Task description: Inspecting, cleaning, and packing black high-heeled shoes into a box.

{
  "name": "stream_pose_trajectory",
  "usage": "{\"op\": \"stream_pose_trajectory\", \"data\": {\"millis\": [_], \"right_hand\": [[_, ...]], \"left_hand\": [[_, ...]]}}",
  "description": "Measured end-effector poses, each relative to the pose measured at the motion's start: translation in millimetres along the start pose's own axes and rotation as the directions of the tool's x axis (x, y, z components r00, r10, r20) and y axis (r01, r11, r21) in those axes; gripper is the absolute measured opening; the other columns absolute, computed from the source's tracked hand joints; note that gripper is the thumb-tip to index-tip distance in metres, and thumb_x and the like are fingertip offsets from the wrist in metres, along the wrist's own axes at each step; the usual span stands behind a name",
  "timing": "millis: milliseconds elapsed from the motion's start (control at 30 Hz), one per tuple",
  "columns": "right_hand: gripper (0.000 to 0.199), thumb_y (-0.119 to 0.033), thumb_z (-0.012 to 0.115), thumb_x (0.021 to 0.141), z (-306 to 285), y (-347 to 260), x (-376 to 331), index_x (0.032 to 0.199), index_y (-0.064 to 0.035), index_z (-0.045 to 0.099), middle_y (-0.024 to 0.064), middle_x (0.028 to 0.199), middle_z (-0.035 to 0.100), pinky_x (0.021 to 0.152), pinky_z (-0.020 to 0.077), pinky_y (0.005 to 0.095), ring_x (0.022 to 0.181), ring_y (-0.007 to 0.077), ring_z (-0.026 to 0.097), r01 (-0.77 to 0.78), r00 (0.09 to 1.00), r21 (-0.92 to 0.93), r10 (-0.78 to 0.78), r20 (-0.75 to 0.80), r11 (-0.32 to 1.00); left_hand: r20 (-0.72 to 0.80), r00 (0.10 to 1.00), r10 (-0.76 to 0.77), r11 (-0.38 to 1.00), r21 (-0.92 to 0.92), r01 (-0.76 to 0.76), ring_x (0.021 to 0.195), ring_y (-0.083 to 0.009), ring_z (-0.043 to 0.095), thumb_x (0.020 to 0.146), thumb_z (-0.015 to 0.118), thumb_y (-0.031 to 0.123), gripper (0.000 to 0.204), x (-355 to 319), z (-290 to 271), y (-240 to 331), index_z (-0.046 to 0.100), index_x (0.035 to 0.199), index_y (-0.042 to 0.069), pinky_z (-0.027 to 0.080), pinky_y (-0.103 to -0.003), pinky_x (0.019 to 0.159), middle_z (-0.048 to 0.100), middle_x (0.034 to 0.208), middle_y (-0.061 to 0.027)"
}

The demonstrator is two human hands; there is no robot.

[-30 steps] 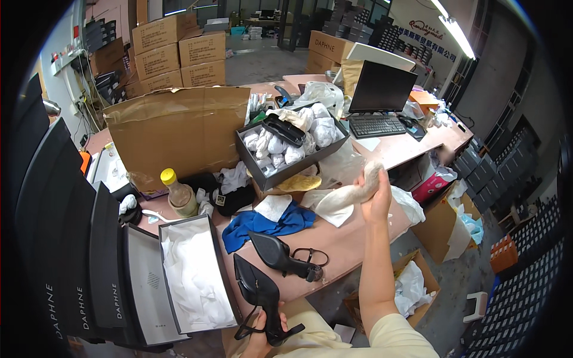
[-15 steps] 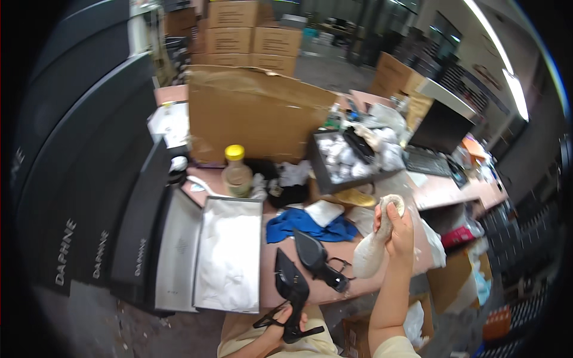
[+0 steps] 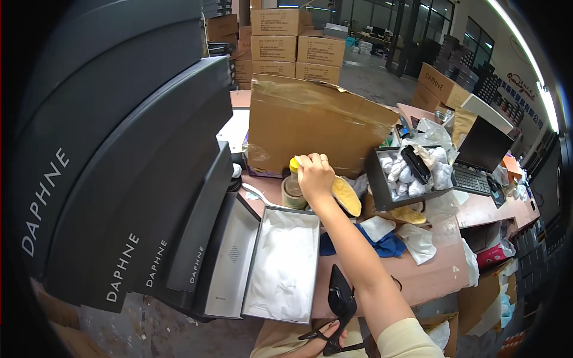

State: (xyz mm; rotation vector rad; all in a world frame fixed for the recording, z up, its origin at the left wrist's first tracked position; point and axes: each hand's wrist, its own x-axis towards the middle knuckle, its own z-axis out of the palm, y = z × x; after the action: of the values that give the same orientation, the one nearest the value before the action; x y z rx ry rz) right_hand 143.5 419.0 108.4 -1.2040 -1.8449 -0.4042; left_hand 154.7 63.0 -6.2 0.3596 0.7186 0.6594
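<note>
The right hand (image 3: 314, 173), which held white paper a second ago, now closes on the yellow-capped jar (image 3: 292, 186); the left hand (image 3: 332, 338) grips a black heeled shoe (image 3: 341, 301)

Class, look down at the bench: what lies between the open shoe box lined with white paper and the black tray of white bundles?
In the head view, between the open shoe box and the black tray lie the person's right forearm and a crumpled blue cloth.

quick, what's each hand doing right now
Left hand: holding a black high-heeled shoe.
Right hand: fingers closed on the yellow-lidded jar.
</note>
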Motion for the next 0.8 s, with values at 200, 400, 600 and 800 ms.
{"op": "stream_pose_trajectory", "data": {"millis": [200, 400, 600, 800], "right_hand": [[0.020, -0.016, 0.063, 0.073, 6.1, -7.8, 0.7, 0.085, -0.0007, 0.059, 0.0113, 0.088, 0.054, 0.068, 0.0491, 0.0367, 0.084, 0.0274, 0.054, 0.078, 0.996, 0.049, -0.076, -0.048, 0.996], [0.015, -0.014, 0.061, 0.080, 7.6, 0.0, 0.0, 0.091, -0.0039, 0.059, 0.0129, 0.093, 0.056, 0.073, 0.0486, 0.0384, 0.087, 0.0306, 0.054, 0.081, 0.997, 0.197, -0.076, -0.031, 0.977], [0.029, -0.019, 0.072, 0.071, 7.1, -5.4, -12.5, 0.093, -0.0084, 0.057, 0.0099, 0.096, 0.061, 0.076, 0.0480, 0.0387, 0.089, 0.0305, 0.058, -0.149, 0.988, 0.264, 0.131, 0.086, 0.953], [0.031, -0.023, 0.075, 0.071, 15.0, 15.3, -14.8, 0.089, -0.0074, 0.054, 0.0128, 0.087, 0.057, 0.066, 0.0478, 0.0411, 0.078, 0.0337, 0.058, -0.177, 0.968, 0.357, 0.227, -0.103, 0.917]], "left_hand": [[0.048, 0.998, -0.028, 1.000, -0.005, 0.028, 0.066, -0.0107, 0.058, 0.097, 0.040, 0.038, 0.034, 0.6, -14.8, -3.3, 0.053, 0.097, 0.006, 0.047, -0.022, 0.064, 0.057, 0.075, -0.0027], [0.107, 0.993, -0.044, 0.999, -0.016, 0.046, 0.069, -0.0110, 0.058, 0.098, 0.038, 0.034, 0.031, 4.5, -23.5, -2.8, 0.050, 0.105, 0.006, 0.048, -0.023, 0.066, 0.057, 0.085, -0.0033], [0.077, 0.997, -0.019, 0.999, -0.050, 0.023, 0.068, -0.0105, 0.057, 0.097, 0.039, 0.036, 0.032, 2.2, -25.4, -0.4, 0.050, 0.102, 0.006, 0.048, -0.023, 0.065, 0.057, 0.083, -0.0027], [0.052, 0.998, -0.021, 0.999, -0.044, 0.023, 0.064, -0.0087, 0.056, 0.096, 0.042, 0.041, 0.036, 8.8, -30.6, -13.5, 0.054, 0.092, 0.008, 0.046, -0.022, 0.063, 0.056, 0.075, -0.0003]]}}
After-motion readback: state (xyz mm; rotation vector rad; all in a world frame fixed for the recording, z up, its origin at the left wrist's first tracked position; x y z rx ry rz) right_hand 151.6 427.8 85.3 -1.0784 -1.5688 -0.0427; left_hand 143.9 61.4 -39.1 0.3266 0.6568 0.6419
